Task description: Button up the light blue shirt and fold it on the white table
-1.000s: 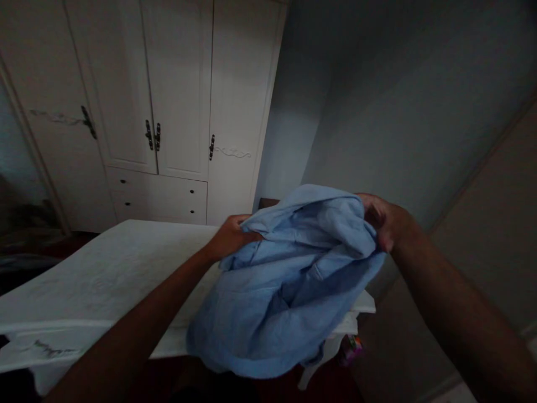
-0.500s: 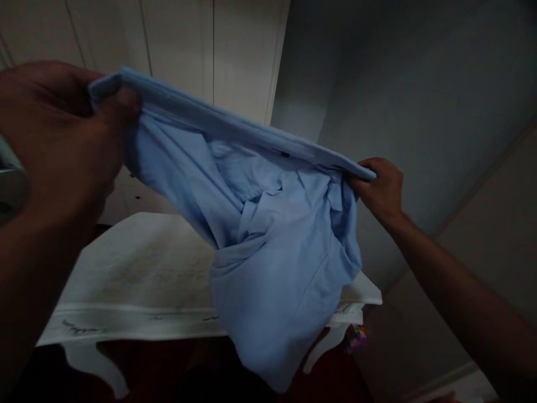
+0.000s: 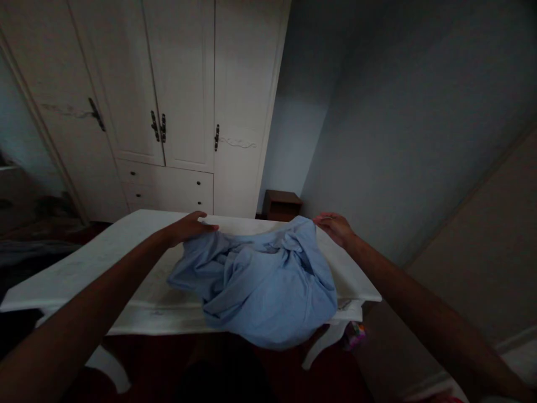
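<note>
A light blue garment (image 3: 268,291) lies bunched and wrinkled on the white table (image 3: 138,263), its lower part drooping over the front edge. At its upper left edge is my left hand (image 3: 191,226), thumb and forefinger apart just above the cloth. My right hand (image 3: 335,225) has its fingertips pinched at the raised upper right corner of the garment. Folds hide much of the garment's band.
Behind the table stands a white wardrobe (image 3: 180,84) with dark handles and drawers. A small brown cabinet (image 3: 283,204) sits in the corner by the grey wall (image 3: 398,140). Beneath the table's right end lies a colourful packet (image 3: 356,334).
The garment, held up and stretched between both hands before, has come down and away from me onto the table. Its band has gone slack, and my left fingers have opened.
</note>
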Demonstrator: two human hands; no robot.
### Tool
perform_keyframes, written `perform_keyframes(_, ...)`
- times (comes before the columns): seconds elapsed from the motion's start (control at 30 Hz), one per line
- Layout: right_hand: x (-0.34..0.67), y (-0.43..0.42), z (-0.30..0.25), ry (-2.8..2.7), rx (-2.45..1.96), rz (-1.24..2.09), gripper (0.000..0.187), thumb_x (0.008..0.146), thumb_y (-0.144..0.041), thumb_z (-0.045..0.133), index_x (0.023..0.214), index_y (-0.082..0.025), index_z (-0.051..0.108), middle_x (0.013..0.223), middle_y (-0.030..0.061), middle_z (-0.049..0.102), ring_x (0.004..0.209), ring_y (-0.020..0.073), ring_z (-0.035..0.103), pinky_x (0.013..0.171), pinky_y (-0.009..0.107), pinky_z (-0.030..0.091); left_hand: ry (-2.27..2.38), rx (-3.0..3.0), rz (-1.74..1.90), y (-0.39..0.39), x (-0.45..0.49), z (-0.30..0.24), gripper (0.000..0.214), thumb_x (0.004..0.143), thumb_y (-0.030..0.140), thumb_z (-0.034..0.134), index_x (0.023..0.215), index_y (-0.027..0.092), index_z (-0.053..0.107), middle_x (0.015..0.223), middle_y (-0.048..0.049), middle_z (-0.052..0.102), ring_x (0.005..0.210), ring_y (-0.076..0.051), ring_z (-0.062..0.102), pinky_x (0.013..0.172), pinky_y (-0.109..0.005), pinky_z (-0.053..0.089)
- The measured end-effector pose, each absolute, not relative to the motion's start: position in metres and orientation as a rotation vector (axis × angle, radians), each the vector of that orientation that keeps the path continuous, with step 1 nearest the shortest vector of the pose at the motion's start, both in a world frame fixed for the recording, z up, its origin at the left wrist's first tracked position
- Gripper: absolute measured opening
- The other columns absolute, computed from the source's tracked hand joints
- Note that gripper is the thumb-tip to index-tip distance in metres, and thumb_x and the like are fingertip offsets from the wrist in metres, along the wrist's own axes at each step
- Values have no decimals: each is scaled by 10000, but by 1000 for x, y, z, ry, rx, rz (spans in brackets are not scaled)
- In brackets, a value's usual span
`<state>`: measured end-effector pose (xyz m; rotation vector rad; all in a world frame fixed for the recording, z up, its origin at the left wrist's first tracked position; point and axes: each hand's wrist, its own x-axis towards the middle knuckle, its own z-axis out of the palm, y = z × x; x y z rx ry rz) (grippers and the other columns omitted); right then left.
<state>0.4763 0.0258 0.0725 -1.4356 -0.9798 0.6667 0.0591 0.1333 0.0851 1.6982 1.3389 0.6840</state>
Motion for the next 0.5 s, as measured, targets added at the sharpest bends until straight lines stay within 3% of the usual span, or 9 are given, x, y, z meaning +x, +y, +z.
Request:
perform_keyframes(0.07,480,26,66,-956,-1446,629,307,617,-303,743,825,-237,527,861,51,650,876,202,657,812,346,563,1239,1560,776,140,54,71,989,560,390,828,1384,133,345,1121,-177,680,992,-291,670,772,-331,540)
perform_keyframes(0.17,479,18,53,-1036,-1691,801,411,605,-399,771,903,-206,563,953,94,669,943,230,650,827,354,543,1394,1523,830,144,48,58,1013,621,433,783,1437,138,261,1213,-204,641,1144,-328,602,840,-377,526)
perform_keyframes(0.27,473,1,40,-1114,-2004,865,682,586,-551,794,1089,-144,578,1184,190,623,1071,290,615,909,386,499,1557,1571,773,137,43,45,1013,708,581,669,1473,110,200,1331,-241,553,1267,-354,505,931,-433,486)
perform_keyframes(0.37,470,-21,37,-1177,-2156,866,888,608,-678,733,1275,-136,510,1338,219,532,1163,321,568,944,397,471,1709,1646,752,111,35,30,1112,714,723,567,1495,59,136,1452,-276,401,1271,-388,491,992,-473,442)
perform_keyframes(0.43,470,-37,41,-1247,-2167,964,876,621,-708,703,1277,-154,526,1317,206,557,1142,323,576,870,391,498,1779,1682,712,91,26,20,1078,741,766,476,1488,52,172,1420,-261,451,1236,-390,523,1020,-485,418)
perform_keyframes(0.5,471,-50,46,-1304,-2164,1072,805,617,-686,719,1221,-174,572,1244,182,613,1075,309,602,764,362,514,1817,1726,654,73,15,11,968,755,782,416,1436,100,322,1268,-197,609,1206,-388,549,1037,-489,403)
